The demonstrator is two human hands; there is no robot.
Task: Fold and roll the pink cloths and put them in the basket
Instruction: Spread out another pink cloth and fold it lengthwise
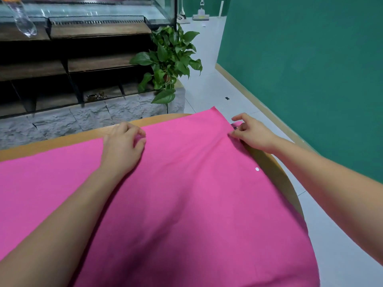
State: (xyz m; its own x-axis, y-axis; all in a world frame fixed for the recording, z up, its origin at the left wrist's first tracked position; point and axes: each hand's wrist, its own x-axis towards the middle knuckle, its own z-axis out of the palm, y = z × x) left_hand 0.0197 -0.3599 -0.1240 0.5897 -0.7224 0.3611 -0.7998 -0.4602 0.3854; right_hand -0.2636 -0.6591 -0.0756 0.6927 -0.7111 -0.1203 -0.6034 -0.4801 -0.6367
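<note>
We have the big pink fabric cloth point(186, 193) spread over the rounded wooden bench point(62, 141), a leafy green potted plant point(170, 59) beyond its far edge, where our left grip point(124, 146) and right grip point(250, 134) each pinch the hem, a tiny white dot point(257, 169) nearby.

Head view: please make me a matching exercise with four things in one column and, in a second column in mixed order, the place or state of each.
Things
1. pink cloth
2. left hand
3. right hand
4. plant

Places or states
A. stands beyond the table, with green leaves
B. pinches the cloth at its right edge
C. lies spread over the table
D. grips the cloth at its far edge

Pairs: 1-C, 2-D, 3-B, 4-A
</note>
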